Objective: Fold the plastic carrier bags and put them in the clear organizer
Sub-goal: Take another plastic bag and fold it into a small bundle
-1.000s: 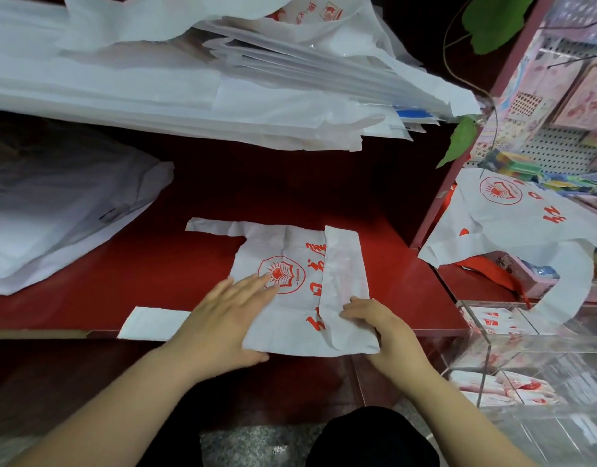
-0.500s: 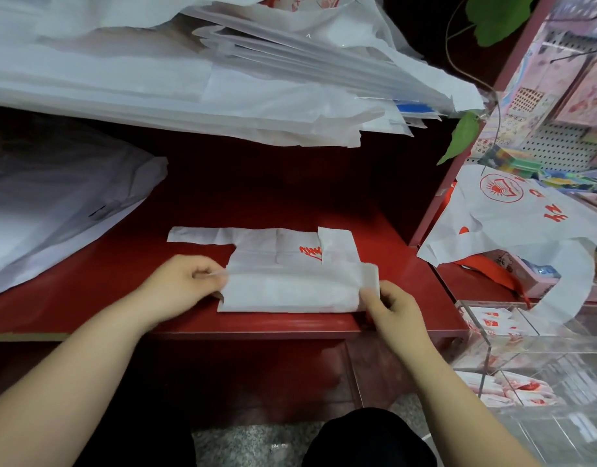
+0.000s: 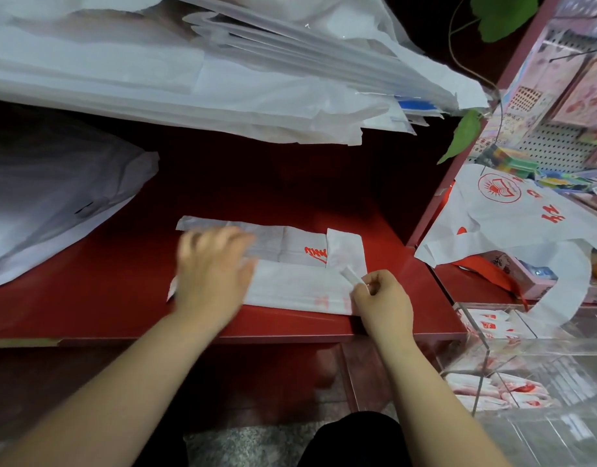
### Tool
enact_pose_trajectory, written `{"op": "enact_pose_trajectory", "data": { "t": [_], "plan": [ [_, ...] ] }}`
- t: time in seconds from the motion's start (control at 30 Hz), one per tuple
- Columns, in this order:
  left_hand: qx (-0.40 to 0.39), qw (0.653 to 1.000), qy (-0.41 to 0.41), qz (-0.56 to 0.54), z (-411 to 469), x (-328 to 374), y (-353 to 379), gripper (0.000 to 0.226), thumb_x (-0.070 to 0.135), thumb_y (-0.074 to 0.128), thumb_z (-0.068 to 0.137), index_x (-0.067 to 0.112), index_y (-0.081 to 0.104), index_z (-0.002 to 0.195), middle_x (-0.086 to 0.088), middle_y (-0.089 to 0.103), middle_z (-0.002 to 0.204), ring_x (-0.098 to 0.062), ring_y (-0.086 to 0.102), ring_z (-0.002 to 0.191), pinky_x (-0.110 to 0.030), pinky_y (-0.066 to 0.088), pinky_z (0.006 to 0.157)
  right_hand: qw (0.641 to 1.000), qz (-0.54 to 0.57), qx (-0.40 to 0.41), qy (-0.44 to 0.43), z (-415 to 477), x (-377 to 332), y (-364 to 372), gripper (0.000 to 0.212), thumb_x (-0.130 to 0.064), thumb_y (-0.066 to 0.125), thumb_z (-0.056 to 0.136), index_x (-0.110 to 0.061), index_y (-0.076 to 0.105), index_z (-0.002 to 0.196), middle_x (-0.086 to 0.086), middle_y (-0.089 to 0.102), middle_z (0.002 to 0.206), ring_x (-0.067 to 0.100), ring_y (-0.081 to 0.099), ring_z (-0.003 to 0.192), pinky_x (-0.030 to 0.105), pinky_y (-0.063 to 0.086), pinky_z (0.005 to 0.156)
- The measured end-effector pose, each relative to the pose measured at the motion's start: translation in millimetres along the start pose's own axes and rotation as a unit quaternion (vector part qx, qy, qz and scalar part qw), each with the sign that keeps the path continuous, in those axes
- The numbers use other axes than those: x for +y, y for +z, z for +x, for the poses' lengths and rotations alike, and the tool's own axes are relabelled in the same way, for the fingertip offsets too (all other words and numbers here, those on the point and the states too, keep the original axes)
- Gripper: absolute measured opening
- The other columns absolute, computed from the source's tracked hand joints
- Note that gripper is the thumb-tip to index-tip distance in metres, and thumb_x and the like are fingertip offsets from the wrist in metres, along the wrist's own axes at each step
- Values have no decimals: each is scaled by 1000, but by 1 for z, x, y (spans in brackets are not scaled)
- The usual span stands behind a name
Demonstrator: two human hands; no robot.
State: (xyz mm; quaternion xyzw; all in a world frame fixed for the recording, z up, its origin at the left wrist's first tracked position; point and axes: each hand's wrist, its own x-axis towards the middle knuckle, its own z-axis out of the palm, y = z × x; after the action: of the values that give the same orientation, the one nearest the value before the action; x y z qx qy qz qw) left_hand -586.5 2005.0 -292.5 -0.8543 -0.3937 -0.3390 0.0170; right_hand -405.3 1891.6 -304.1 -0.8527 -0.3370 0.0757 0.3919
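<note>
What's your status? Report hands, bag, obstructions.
Left hand open over half-folded carrier bag, blurred. Right hand pinches its right corner. Loose bag drapes over clear organizer.

A part-folded carrier bag (image 3: 297, 288) lay on the red bench (image 3: 105, 298). The blurred left grip (image 3: 211, 271) lay flat on the bag's left end. The right grip (image 3: 384, 301) pinched its right edge.
</note>
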Motion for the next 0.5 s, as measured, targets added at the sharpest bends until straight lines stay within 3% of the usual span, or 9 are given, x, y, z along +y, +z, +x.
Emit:
{"op": "enact_pose_trajectory", "data": {
  "t": [0.07,0.13,0.2,0.37,0.43,0.5],
  "plan": [
    [-74,992,97,-34,-8,37,3,46,33,38,81,10,68,107,-13,65,112,-29,62,104,-37,23,97,1000,16,-1,-2,-2,-1,0,3,-8,51,84,-11,51,85,-7,49,64,21,48,69,26,31,52],
    [-191,977,89,-44,-13,67,10,63,41,18,85,17,41,139,-7,34,148,-20,28,138,-32,3,111,1000,26,-3,-4,-4,-2,0,6,-6,51,83,-10,54,87,-4,52,66,21,49,70,28,31,52],
    [-281,957,61,-21,-16,75,25,60,43,5,93,22,11,149,2,4,157,-11,-2,143,-31,-9,113,999,32,-3,-5,-6,-2,1,11,-5,51,82,-8,56,91,-3,52,67,22,50,71,27,31,58],
    [-335,941,38,9,-16,76,35,55,39,18,100,17,4,149,1,-1,157,-12,-6,143,-33,-7,114,1000,-8,8,-15,-10,-3,3,27,-2,47,81,-6,52,107,-6,46,61,34,55,78,35,40,73],
    [-328,944,41,17,-17,78,34,55,40,18,100,18,5,149,1,-1,157,-12,-6,143,-33,-6,114,999,-31,19,-15,-9,-5,4,29,-6,45,85,-8,50,114,-2,52,63,33,57,81,35,39,81],
    [-328,944,33,15,-17,78,33,55,40,19,100,19,5,149,2,0,157,-12,-5,143,-34,-6,114,997,-77,26,-19,-8,-5,6,30,-12,43,90,-12,49,119,4,64,77,30,59,84,31,32,80]
  ]
}}
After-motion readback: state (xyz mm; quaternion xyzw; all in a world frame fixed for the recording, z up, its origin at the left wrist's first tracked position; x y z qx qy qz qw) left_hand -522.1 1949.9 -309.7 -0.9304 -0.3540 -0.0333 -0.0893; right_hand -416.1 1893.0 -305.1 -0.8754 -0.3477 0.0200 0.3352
